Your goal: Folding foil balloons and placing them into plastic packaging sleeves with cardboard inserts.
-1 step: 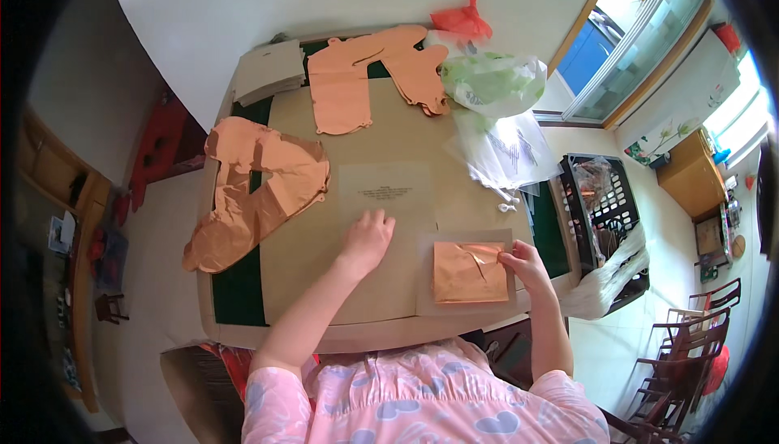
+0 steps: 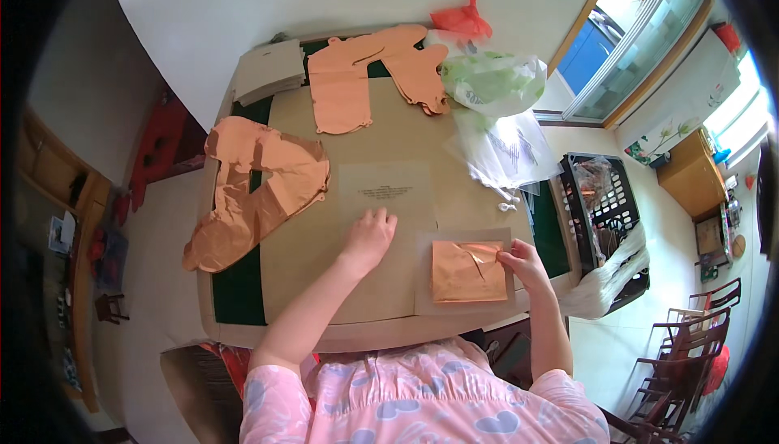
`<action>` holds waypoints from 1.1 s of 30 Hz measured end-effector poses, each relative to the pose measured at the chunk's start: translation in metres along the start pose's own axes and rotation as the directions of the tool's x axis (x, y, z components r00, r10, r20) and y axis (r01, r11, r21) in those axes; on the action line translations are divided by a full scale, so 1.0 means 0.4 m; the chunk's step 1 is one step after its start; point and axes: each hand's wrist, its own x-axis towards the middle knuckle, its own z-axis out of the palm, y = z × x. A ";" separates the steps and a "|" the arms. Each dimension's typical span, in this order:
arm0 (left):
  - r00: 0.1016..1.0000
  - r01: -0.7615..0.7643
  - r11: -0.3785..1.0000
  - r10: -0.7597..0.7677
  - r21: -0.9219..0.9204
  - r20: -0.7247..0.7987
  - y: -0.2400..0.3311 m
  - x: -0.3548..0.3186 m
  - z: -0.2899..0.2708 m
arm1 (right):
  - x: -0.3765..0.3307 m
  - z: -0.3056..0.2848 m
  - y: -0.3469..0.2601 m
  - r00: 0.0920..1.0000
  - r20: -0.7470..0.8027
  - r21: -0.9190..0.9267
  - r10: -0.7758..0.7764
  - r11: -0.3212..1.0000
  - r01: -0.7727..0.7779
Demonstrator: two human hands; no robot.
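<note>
A folded copper foil piece [image 2: 468, 271] lies in a clear plastic sleeve [image 2: 423, 298] at the near right of the tan-covered table [image 2: 324, 314]. My right hand [image 2: 523, 265] is at the piece's right edge, with its fingertips pinching the foil there. My left hand [image 2: 369, 237] rests palm down in the middle of the table. Its fingers touch the near edge of a clear sheet with a printed label [image 2: 388, 188] and hold nothing.
Flat copper foil shapes lie at the left [image 2: 251, 193] and at the back [image 2: 357, 79]. A grey stack [image 2: 270, 69] sits at the back left. Green-white bags [image 2: 495, 83], clear bags [image 2: 507, 152] and a red bag [image 2: 462, 18] lie at the back right. A black crate [image 2: 600, 201] stands beside the table.
</note>
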 end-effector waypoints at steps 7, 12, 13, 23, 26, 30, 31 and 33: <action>0.956 -0.135 0.989 0.145 0.058 -0.256 -0.031 -0.010 -0.013 | 0.013 0.022 0.008 0.999 -0.027 -0.055 -0.036 0.998 0.034; 0.993 -0.068 0.992 0.078 0.101 -0.089 -0.031 0.005 -0.012 | 0.031 0.026 0.017 0.999 -0.035 0.014 -0.014 1.000 0.014; 1.000 -0.024 0.995 0.026 0.096 -0.016 -0.024 0.011 -0.008 | 0.034 0.032 0.018 0.999 -0.029 0.014 -0.022 1.000 0.023; 0.979 -0.169 0.972 0.147 -0.161 -0.138 -0.093 -0.003 -0.015 | 0.041 0.039 -0.001 0.995 -0.097 -0.064 0.005 0.998 -0.011; 0.990 -0.114 0.993 0.111 -0.037 -0.089 -0.070 -0.001 -0.006 | 0.050 0.033 0.003 0.996 -0.090 -0.064 0.008 0.998 -0.014; 0.990 -0.062 0.980 0.085 0.191 -0.115 -0.039 0.009 0.007 | 0.056 0.038 0.004 0.996 -0.093 -0.065 -0.006 0.998 0.000; 0.978 -0.063 0.969 0.108 0.238 -0.180 -0.037 0.011 0.016 | 0.058 0.045 0.002 0.996 -0.085 -0.057 -0.011 0.998 0.007; 0.971 -0.041 0.980 0.085 0.195 -0.224 -0.031 0.014 0.029 | 0.064 0.069 0.005 0.997 -0.073 -0.029 -0.032 0.999 0.030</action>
